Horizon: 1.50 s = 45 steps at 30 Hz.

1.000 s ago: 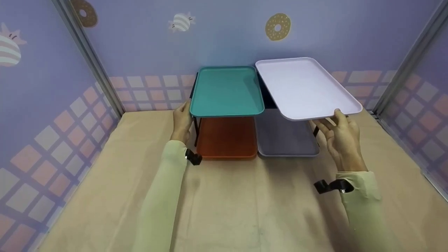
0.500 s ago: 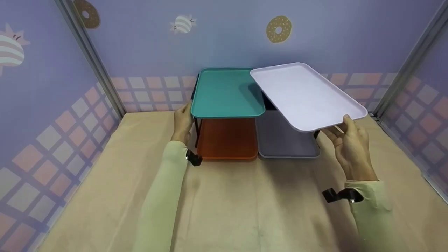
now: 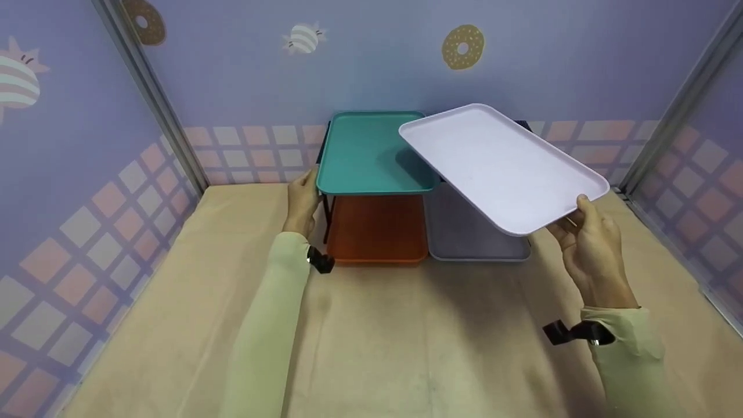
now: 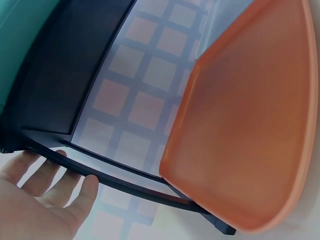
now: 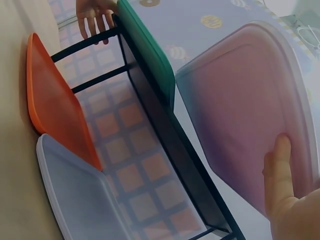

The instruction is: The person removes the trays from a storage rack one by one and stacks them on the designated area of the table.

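Facing me, a beige desk (image 3: 371, 348) with faint creases runs back to a lilac-blue wall (image 3: 383, 64). Side walls (image 3: 64, 133) close it in, and one metal post (image 3: 152, 98) stands at each of the two back corners. I count two doughnut prints (image 3: 477, 47) and two striped sweet prints (image 3: 305, 39) on the walls, above a band of pink and white squares (image 3: 253, 137).

Near the far wall I have one black rack (image 4: 60, 75) and four trays, each a different colour: one pale lilac tray (image 3: 505, 168), one teal tray (image 3: 365, 151), one orange tray (image 3: 377, 229) and one grey tray (image 3: 467, 238). Teal rests on the left part of the rack's top; orange and grey lie side by side beneath, orange on the left.

The lilac one is raised over the right part, turned askew. My right hand (image 3: 598, 255) pinches its near edge, thumb above, fingers beneath. Its left corner overlaps the teal one in the head view; I cannot tell whether they touch.

My left hand (image 3: 302, 203) is at the rack's left end, fingers fairly straight and slightly apart against a black leg (image 4: 135, 190); the thumb is hidden in the left wrist view.
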Tool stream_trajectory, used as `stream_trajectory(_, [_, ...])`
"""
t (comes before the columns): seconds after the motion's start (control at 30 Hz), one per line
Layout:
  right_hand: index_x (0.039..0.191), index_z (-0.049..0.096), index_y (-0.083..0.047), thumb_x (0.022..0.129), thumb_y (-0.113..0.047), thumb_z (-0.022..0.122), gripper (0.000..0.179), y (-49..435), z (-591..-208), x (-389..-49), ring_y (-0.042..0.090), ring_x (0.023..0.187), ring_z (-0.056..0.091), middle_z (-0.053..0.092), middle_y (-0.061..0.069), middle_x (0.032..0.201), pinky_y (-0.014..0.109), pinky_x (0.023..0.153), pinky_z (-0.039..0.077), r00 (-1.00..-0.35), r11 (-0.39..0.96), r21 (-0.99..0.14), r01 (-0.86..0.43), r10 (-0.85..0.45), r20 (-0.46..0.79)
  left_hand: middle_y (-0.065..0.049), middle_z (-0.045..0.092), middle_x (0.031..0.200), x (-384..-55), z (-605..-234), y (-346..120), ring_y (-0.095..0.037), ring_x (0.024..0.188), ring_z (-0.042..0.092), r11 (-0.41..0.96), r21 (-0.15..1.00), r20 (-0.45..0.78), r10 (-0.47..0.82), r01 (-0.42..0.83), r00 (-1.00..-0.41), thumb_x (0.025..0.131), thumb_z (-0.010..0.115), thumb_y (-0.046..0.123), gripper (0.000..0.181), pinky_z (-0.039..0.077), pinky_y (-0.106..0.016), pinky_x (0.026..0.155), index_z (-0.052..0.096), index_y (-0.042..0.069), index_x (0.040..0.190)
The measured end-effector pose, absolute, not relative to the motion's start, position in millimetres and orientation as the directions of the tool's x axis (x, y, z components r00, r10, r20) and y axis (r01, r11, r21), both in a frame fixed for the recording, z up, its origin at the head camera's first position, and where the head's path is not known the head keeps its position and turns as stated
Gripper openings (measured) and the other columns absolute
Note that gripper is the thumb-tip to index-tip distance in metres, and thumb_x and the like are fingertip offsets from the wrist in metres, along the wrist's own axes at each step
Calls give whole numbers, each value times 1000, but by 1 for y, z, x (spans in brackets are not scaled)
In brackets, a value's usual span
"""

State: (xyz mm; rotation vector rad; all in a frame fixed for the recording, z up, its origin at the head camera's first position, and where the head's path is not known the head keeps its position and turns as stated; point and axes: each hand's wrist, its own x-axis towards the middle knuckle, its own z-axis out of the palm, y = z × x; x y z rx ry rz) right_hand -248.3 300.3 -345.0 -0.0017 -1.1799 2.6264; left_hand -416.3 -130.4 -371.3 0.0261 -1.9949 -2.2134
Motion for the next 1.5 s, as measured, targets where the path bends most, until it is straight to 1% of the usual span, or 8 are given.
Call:
stream_trajectory(0.23, [120, 55, 1, 108, -21, 53, 25, 303, -349, -243, 20, 94, 60, 63, 11, 105, 29, 85, 58, -970, -624, -750, -222, 218, 106, -9, 65, 123, -416, -372, -130, -15, 108, 59, -95, 988, 103, -148, 118, -984, 108, 51, 36, 42, 47, -42, 106, 67, 6, 134])
stream_trajectory(0.47, [128, 50, 0, 108, -23, 53, 31, 304, -351, -235, 20, 99, 59, 58, 11, 115, 28, 88, 57, -975, -614, -760, -213, 182, 126, -9, 60, 140, -417, -371, -128, -16, 122, 56, -82, 990, 103, -146, 116, -984, 108, 51, 36, 44, 49, -37, 106, 62, 9, 141])
stream_trajectory(0.8, [124, 52, -1, 108, -23, 52, 26, 305, -351, -220, 15, 96, 62, 61, 8, 110, 25, 85, 57, -980, -616, -764, -194, 147, 131, -11, 65, 131, -416, -371, -128, -14, 109, 61, -73, 989, 116, -144, 127, -983, 109, 50, 35, 44, 50, -37, 103, 62, 9, 141])
stream_trajectory(1.0, [122, 55, -2, 110, -22, 49, 25, 306, -353, -211, 14, 99, 64, 64, 7, 110, 25, 87, 56, -981, -607, -770, -195, 114, 159, -2, 65, 106, -415, -371, -128, -12, 98, 58, -75, 987, 132, -145, 144, -980, 108, 52, 38, 42, 46, -45, 104, 68, 7, 133])
stream_trajectory(1.1, [122, 56, -2, 110, -22, 49, 25, 307, -354, -208, 13, 101, 63, 62, 5, 113, 24, 88, 55, -982, -601, -776, -190, 110, 155, 2, 61, 91, -415, -371, -128, -11, 89, 54, -79, 986, 137, -148, 150, -979, 108, 52, 37, 41, 44, -48, 100, 71, 4, 123])
stream_trajectory(1.23, [124, 54, -2, 110, -24, 48, 26, 309, -357, -205, 11, 107, 59, 57, 3, 119, 23, 92, 52, -984, -553, -814, -176, 103, 143, 4, 55, 80, -415, -371, -127, -11, 81, 50, -75, 985, 141, -158, 154, -977, 108, 52, 37, 36, 44, -45, 91, 71, 6, 109])
stream_trajectory(1.37, [129, 48, -3, 110, -30, 46, 33, 311, -359, -202, 11, 110, 56, 53, 2, 125, 25, 91, 51, -988, -458, -876, -155, 71, 138, 1, 63, 93, -415, -372, -128, -14, 95, 57, -75, 985, 141, -145, 153, -979, 108, 52, 38, 38, 48, -40, 98, 72, 6, 113])
stream_trajectory(1.5, [122, 57, -7, 109, -35, 49, 32, 312, -359, -199, 12, 98, 65, 63, 1, 113, 28, 82, 57, -993, -401, -909, -117, 72, 96, -8, 66, 122, -415, -372, -130, -19, 117, 58, -69, 987, 138, -126, 148, -982, 108, 50, 38, 43, 46, -45, 109, 69, 4, 128])
